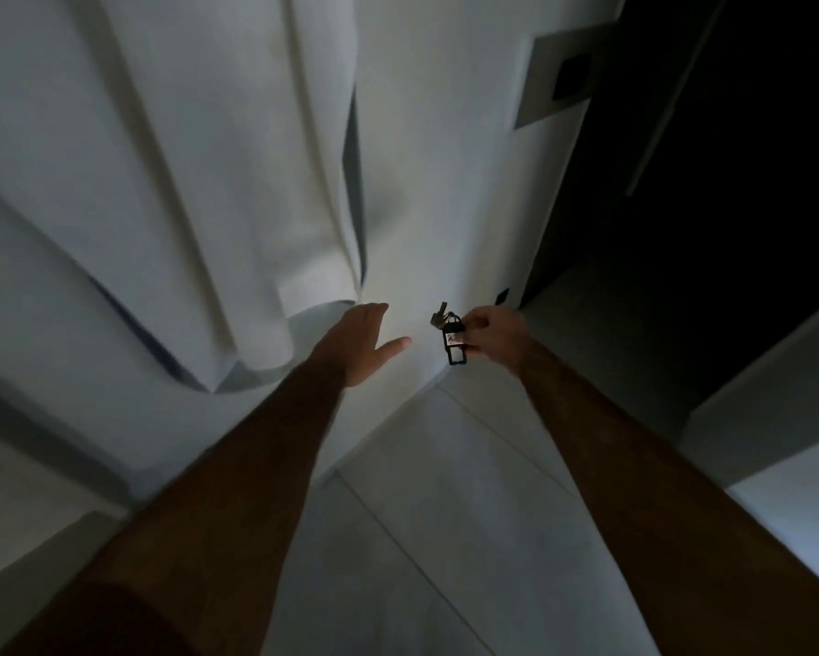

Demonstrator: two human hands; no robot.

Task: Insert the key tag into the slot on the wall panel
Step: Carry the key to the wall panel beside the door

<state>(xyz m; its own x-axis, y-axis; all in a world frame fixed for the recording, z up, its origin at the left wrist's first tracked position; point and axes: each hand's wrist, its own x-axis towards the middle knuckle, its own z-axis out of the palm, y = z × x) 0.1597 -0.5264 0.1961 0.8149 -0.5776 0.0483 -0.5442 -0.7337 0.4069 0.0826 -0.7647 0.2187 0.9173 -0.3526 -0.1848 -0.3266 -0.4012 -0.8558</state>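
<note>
My right hand (492,336) pinches a black rectangular key tag (454,345) with a white label; a key hangs from its ring at the top. The tag hangs low, near the foot of the white wall. The wall panel (556,75), a grey plate with a dark square in it, is mounted high on that wall at the upper right, far above the tag. My left hand (367,343) is stretched forward, palm down, fingers apart, holding nothing, just left of the tag.
White curtains (170,182) hang in folds on the left, their hem just beyond my left hand. A dark doorway (729,182) opens right of the wall corner. Pale tiled floor (445,537) lies below; a white ledge (776,419) stands at right.
</note>
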